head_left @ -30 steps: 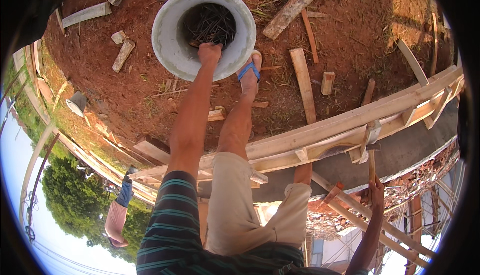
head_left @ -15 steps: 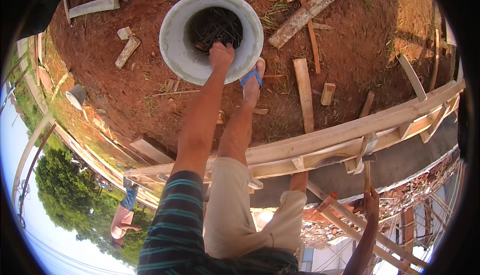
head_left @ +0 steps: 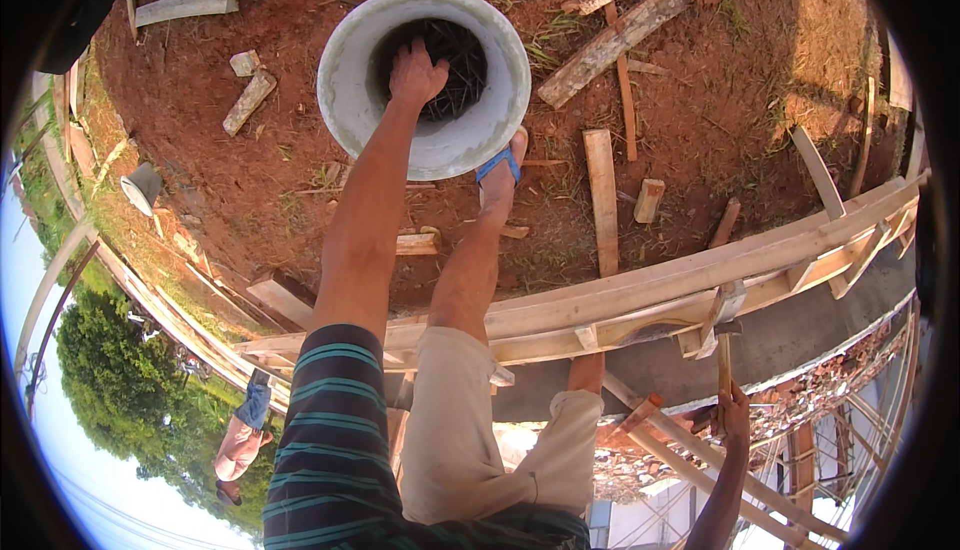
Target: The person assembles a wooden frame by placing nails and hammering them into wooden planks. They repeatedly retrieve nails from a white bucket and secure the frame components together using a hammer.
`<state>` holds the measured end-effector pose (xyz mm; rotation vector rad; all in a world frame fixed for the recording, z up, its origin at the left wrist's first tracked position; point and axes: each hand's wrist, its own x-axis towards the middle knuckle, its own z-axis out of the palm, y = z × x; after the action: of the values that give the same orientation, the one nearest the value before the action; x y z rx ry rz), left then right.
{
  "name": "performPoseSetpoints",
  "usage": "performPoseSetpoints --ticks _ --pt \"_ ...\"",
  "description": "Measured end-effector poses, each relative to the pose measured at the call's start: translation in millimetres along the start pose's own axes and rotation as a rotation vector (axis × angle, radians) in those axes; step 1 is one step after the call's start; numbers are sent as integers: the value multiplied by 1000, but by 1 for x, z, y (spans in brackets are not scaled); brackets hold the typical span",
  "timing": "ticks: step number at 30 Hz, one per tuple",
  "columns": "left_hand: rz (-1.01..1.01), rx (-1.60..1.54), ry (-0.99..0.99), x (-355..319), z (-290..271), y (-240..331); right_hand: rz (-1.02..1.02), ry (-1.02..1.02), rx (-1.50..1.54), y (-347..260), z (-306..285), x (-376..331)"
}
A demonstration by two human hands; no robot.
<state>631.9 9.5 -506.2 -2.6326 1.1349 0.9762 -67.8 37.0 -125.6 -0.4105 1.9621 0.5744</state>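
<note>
My left hand (head_left: 417, 77) reaches down inside a pale grey round bucket (head_left: 345, 130). Its fingers are apart over a heap of dark nails (head_left: 462, 75), thumb out to the right; the fingertips are partly lost against the dark nails. Low on the right, my right hand (head_left: 734, 415) grips the wooden handle of a hammer (head_left: 724, 360). The hammer's head is up beside the timber formwork (head_left: 640, 302).
My foot in a blue flip-flop (head_left: 497, 162) stands against the bucket. Planks (head_left: 602, 200) and wood offcuts (head_left: 250, 102) litter the red soil. Grey concrete (head_left: 650, 370) and a rubble wall run behind the formwork. A person (head_left: 243, 440) stands farther off at lower left.
Inside the bucket my left hand has moved left and farther in, and its fingers have spread. The right hand still holds the hammer, slightly left of before. The view has shifted a little.
</note>
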Motion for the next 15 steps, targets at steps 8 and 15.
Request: performPoseSetpoints --ticks 8,15 --pt "137 -107 -145 -36 5 -1 20 39 -23 1 2 -1" --pt "396 95 -282 -107 7 -3 13 36 -20 -2 2 -1"
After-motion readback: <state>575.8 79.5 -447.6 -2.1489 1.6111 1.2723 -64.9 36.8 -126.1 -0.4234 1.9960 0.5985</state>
